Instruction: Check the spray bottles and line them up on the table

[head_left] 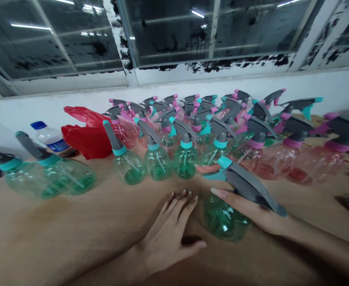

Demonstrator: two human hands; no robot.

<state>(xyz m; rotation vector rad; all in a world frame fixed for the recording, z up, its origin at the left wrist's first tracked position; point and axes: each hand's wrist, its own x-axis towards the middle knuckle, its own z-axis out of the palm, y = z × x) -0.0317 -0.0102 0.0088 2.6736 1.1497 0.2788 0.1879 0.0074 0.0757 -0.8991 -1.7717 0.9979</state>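
My right hand (251, 208) grips a green spray bottle (226, 222) by its neck, below the grey trigger head with its turquoise nozzle. The thumb lies across the near side, and a finger shows beyond the turquoise trigger. This bottle is at or just over the tabletop; I cannot tell whether it touches. Flat on the wooden table (81, 234), my left hand (170, 234) rests with fingers stretched and thumb out, left of the held bottle. Beyond its fingertips stands another green spray bottle (185, 161) in a front row of similar ones.
Many pink spray bottles (307, 165) and green ones crowd the back and right. Two green bottles (68, 174) stand at left. A red plastic bag (86, 137) lies beside a blue-capped bottle (52, 137). A white wall (81, 93) and windows (216, 31) rise behind.
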